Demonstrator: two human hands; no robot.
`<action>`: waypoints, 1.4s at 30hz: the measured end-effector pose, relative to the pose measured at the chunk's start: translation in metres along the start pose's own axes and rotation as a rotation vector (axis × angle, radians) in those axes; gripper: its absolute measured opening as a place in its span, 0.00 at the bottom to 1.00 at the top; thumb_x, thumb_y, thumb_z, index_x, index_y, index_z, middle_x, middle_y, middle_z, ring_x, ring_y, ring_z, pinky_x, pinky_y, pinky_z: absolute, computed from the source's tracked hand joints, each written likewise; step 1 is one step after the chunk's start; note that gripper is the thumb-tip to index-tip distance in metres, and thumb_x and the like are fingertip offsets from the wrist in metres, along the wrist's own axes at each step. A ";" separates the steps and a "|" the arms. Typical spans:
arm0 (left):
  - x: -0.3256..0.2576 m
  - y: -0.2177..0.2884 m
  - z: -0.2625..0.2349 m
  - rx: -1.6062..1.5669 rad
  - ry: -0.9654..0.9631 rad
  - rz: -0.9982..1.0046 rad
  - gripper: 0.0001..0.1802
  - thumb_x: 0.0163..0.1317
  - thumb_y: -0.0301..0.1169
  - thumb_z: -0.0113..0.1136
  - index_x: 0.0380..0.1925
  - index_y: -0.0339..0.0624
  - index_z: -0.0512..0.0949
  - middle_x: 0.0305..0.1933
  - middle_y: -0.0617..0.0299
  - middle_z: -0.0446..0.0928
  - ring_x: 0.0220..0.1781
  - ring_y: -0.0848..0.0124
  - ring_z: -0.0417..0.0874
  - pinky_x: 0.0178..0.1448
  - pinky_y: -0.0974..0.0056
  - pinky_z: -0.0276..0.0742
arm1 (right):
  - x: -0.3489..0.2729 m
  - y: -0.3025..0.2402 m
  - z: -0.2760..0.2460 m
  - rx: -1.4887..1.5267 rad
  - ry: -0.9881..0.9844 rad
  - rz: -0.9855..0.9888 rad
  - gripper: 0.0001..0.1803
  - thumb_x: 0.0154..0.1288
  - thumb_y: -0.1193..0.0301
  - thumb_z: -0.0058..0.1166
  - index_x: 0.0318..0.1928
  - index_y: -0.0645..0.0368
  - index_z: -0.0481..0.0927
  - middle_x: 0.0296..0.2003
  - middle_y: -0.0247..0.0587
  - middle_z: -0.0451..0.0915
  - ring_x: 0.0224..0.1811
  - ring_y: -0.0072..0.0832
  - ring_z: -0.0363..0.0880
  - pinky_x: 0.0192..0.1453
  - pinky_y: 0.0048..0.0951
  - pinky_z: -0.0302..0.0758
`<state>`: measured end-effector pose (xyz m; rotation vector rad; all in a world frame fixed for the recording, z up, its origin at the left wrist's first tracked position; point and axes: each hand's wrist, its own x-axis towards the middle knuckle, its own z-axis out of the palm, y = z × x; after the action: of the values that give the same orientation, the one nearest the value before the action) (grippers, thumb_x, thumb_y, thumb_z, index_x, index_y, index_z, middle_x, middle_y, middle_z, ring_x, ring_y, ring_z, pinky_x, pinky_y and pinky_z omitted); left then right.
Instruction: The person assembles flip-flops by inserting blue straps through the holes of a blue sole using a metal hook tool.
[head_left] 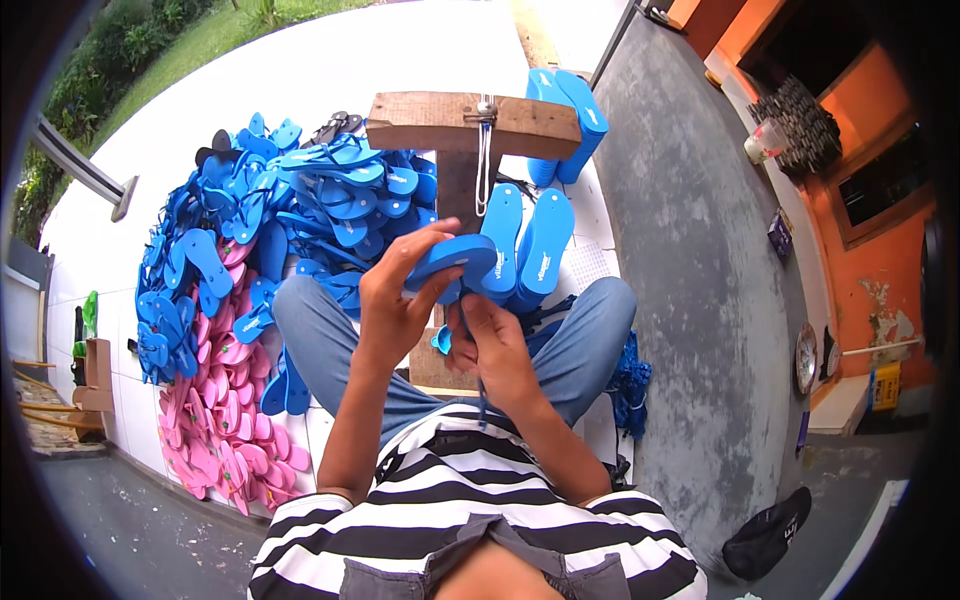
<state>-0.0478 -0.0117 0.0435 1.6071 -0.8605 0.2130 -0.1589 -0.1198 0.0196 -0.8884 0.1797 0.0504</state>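
My left hand [392, 292] grips a blue flip-flop sole [468, 256], thumb on one side and fingers on the other, above my lap. Just below the sole, my right hand [500, 352] is closed with its fingertips on a dark blue strap [483, 402], whose end hangs beneath the hand. How the strap meets the sole is hidden by my fingers. Beyond my hands stands a wooden T-shaped stand [415, 122] with a long metal wire loop [483, 170] fixed on its crossbar. Two stacks of blue soles [546, 245] rise right of its post.
Left of the stand lies a large heap of blue flip-flops [205, 262], with a pile of pink flip-flops [232, 400] nearer me. More blue soles [580, 108] stand behind the crossbar. A bundle of blue straps [628, 385] lies by my right knee. A black cap [768, 535] rests on the grey floor.
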 end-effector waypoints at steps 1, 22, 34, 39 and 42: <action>-0.003 0.001 0.000 -0.015 0.019 -0.017 0.22 0.56 0.20 0.70 0.52 0.39 0.78 0.51 0.51 0.84 0.51 0.59 0.86 0.55 0.63 0.80 | -0.002 0.005 0.002 0.128 -0.051 0.018 0.29 0.76 0.43 0.41 0.50 0.60 0.73 0.24 0.29 0.66 0.26 0.20 0.67 0.34 0.25 0.67; 0.035 0.001 -0.006 -0.043 -0.089 0.333 0.18 0.51 0.22 0.73 0.42 0.38 0.77 0.42 0.49 0.81 0.42 0.62 0.87 0.44 0.65 0.84 | 0.045 -0.058 -0.036 -1.096 0.189 -1.135 0.24 0.52 0.75 0.67 0.49 0.54 0.73 0.46 0.42 0.80 0.57 0.43 0.77 0.66 0.44 0.64; 0.050 0.011 -0.002 -0.117 -0.014 0.239 0.21 0.49 0.16 0.71 0.44 0.39 0.78 0.44 0.51 0.80 0.41 0.66 0.85 0.41 0.66 0.87 | 0.050 -0.070 -0.026 -1.043 0.233 -1.076 0.27 0.55 0.72 0.67 0.55 0.54 0.71 0.46 0.42 0.81 0.51 0.42 0.79 0.59 0.42 0.66; 0.061 0.029 0.002 -0.238 -0.016 -0.104 0.19 0.53 0.17 0.71 0.45 0.37 0.78 0.44 0.54 0.78 0.41 0.71 0.85 0.38 0.70 0.89 | 0.043 -0.072 -0.006 -1.121 0.500 -0.882 0.29 0.62 0.69 0.66 0.62 0.55 0.72 0.51 0.49 0.70 0.55 0.41 0.68 0.59 0.41 0.65; 0.081 0.024 0.008 -0.224 0.012 -0.230 0.16 0.57 0.18 0.69 0.44 0.35 0.75 0.41 0.56 0.77 0.40 0.72 0.85 0.37 0.69 0.88 | 0.056 -0.076 -0.005 -1.147 0.618 -0.876 0.31 0.65 0.65 0.64 0.67 0.54 0.70 0.52 0.50 0.62 0.55 0.41 0.61 0.59 0.40 0.62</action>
<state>-0.0083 -0.0514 0.1068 1.4777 -0.6584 -0.0352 -0.0953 -0.1738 0.0648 -2.0461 0.3277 -1.0419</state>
